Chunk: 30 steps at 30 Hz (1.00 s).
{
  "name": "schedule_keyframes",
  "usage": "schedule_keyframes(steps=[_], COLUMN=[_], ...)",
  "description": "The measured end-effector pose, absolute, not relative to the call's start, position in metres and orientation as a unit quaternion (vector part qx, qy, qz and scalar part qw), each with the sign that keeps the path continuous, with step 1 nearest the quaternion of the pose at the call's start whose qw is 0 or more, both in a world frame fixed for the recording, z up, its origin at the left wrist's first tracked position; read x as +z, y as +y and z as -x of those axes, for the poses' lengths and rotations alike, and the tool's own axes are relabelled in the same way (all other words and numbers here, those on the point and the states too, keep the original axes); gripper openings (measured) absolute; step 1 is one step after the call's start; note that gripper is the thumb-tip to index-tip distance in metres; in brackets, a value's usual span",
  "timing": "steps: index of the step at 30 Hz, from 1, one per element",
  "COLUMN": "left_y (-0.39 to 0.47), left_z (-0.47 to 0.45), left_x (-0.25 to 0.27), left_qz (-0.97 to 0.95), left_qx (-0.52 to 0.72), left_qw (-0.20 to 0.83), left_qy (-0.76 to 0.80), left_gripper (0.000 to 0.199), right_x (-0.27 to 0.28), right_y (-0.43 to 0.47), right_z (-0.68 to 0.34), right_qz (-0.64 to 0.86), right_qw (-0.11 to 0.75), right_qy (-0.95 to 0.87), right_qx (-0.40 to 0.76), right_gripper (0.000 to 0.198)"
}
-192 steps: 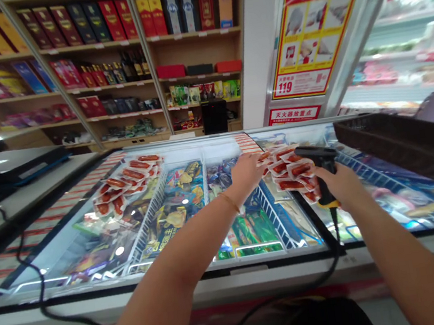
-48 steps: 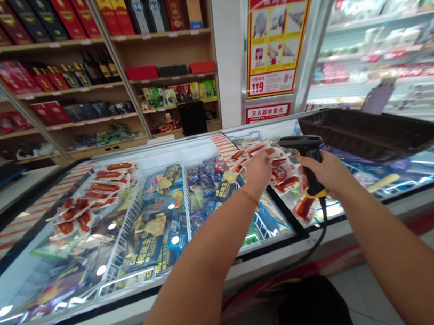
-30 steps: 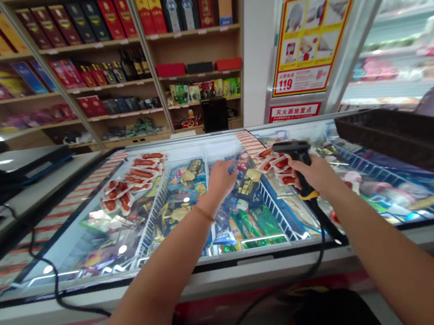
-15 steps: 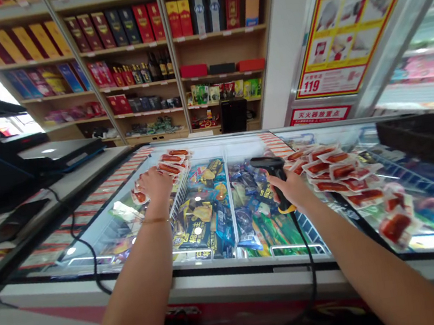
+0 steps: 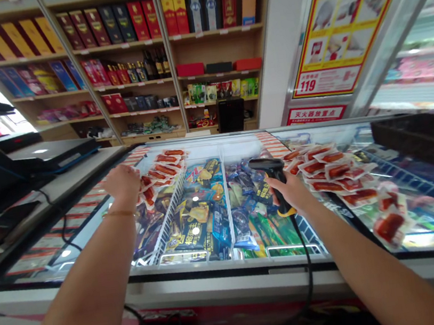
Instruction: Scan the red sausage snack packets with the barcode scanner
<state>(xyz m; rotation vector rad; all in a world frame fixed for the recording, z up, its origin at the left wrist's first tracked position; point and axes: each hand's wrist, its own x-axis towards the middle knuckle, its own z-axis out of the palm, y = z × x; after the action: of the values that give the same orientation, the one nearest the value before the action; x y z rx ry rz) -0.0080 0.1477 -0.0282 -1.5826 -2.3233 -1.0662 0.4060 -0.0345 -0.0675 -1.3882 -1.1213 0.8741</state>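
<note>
My right hand (image 5: pixel 290 191) grips the handle of a black and yellow barcode scanner (image 5: pixel 266 165) above the freezer, its cable trailing down toward me. At the left, my left hand (image 5: pixel 123 182) is curled over the glass lid, its fingers mostly hidden behind the hand. Beside those fingers lies a vacuum-packed sausage (image 5: pixel 147 191); whether they grip a pack cannot be made out. More sausage packs (image 5: pixel 165 161) lie in a row just to the right. Beyond the scanner, a larger pile of sausage packs (image 5: pixel 337 170) spreads over the right side.
The chest freezer (image 5: pixel 224 271) holds bagged frozen goods (image 5: pixel 198 216) in wire baskets. A dark tray (image 5: pixel 419 137) stands at right. At left are a counter scale (image 5: pixel 54 153) and a loose black cable (image 5: pixel 64 227). Shelves with boxed bottles (image 5: pixel 113 26) line the back.
My left hand has moved left, off the row of sausage packs, uncovering several of them. The right hand and scanner stay nearly in place. The view has shifted slightly.
</note>
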Motion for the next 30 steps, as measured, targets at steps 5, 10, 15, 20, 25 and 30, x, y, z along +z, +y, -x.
schedule_keyframes(steps=[5, 10, 15, 20, 25, 30], left_y=[0.121, 0.08, 0.049, 0.065, 0.096, 0.104], left_z=[-0.041, -0.147, -0.233, -0.244, -0.217, -0.219], left_x=[-0.002, -0.008, -0.034, -0.046, -0.07, -0.09], left_qz=[0.597, 0.759, 0.835, 0.815, 0.76, 0.792], left_qx=[-0.406, -0.291, -0.193, -0.25, -0.289, -0.257], left_qw=[0.162, 0.103, 0.001, -0.124, -0.074, -0.113], left_qy=[-0.672, -0.574, -0.515, -0.507, -0.577, -0.542], left_gripper=[0.027, 0.022, 0.023, 0.033, 0.046, 0.072], right_x=[-0.064, -0.062, -0.061, -0.059, -0.058, -0.06], right_y=[-0.035, -0.036, -0.036, -0.036, -0.037, -0.038], right_z=[-0.407, -0.409, -0.412, -0.412, -0.41, -0.406], right_qz=[0.577, 0.573, 0.571, 0.57, 0.572, 0.574], right_qw=[0.575, 0.589, 0.593, 0.595, 0.586, 0.578], right_qy=[-0.446, -0.439, -0.43, -0.423, -0.435, -0.445], right_qx=[0.37, 0.364, 0.371, 0.376, 0.375, 0.373], right_gripper=[0.027, 0.027, 0.027, 0.026, 0.025, 0.024])
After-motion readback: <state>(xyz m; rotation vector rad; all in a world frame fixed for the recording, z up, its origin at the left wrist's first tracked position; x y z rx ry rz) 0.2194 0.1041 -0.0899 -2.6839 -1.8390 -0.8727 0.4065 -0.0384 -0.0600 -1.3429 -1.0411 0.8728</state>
